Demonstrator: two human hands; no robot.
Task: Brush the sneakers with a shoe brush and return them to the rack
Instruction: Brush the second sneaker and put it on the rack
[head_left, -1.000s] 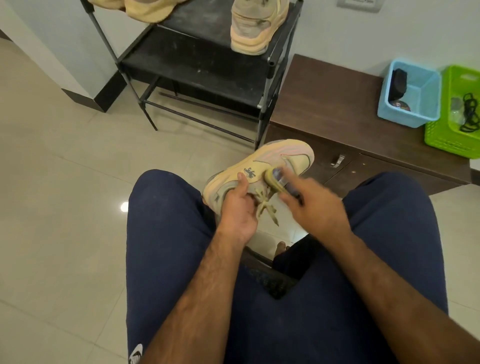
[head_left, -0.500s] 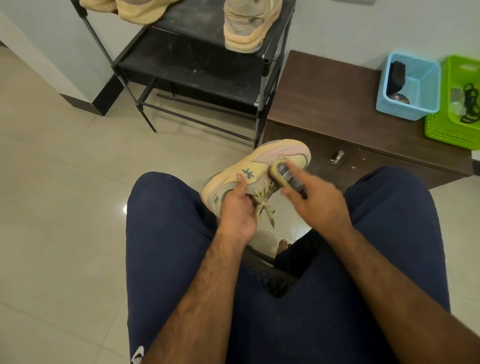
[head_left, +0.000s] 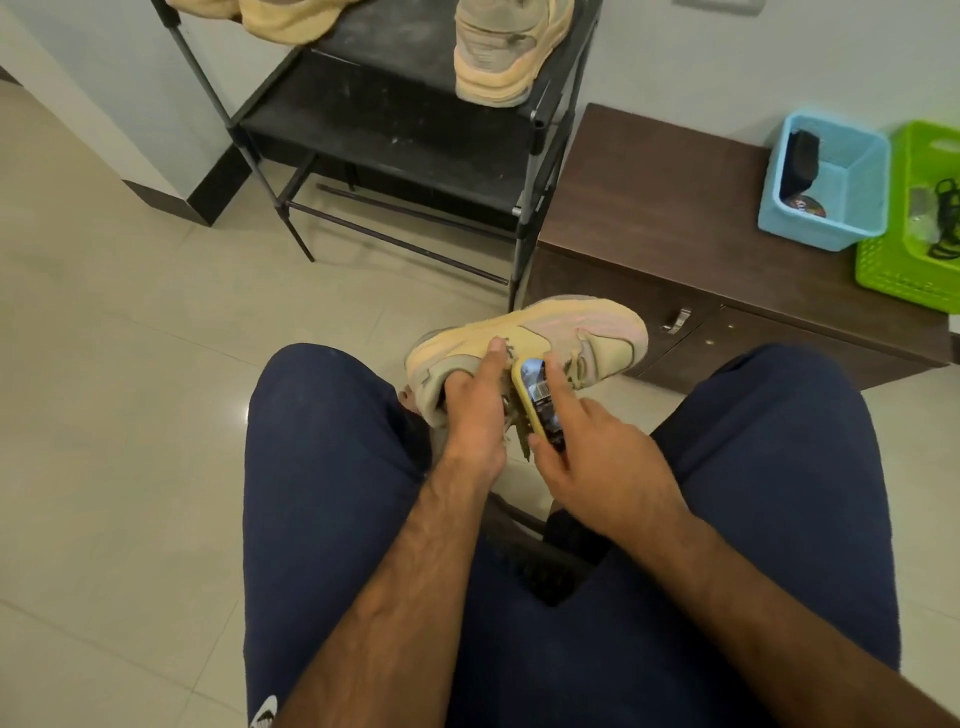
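Seated view, knees in navy trousers (head_left: 322, 493) spread at 8 and 4 o'clock of frame centre.

Sneaker (head_left: 587, 332): tan with a pinkish toe, held off the floor (head_left: 130, 364) between the knees, just above frame centre, on its side, toe toward 2 o'clock, heel toward 9 o'clock.

Left hand (head_left: 475, 415): grip clamped on the sneaker at the collar, fingers tucked into the opening, thumb laid flat up the outer side.

Right hand (head_left: 597, 462): grip clamped on the shoe brush (head_left: 537, 400), index finger stretched along its dark labelled back, thumb at the lower edge.

Shoe brush: yellow-edged, tilted, set against the lace area just right of the left thumb. Bristle side hidden, so contact with the laces only probable. Lace ends hanging loose below the brush.

Rack (head_left: 395, 130): black metal, at 11 to 12 o'clock of the held sneaker, well apart from it. Second sneaker (head_left: 509, 52) on an upper shelf at the right end, heel toward the camera. Third sneaker (head_left: 280, 18) at 11 o'clock, cut off by the frame edge.

Brown cabinet surface (head_left: 649, 208): just beside the rack, at 1 to 3 o'clock of the held sneaker. Blue basket (head_left: 815, 228) at 2 o'clock with a dark object (head_left: 802, 156) leaning inside; green basket (head_left: 904, 275) touching its right side.
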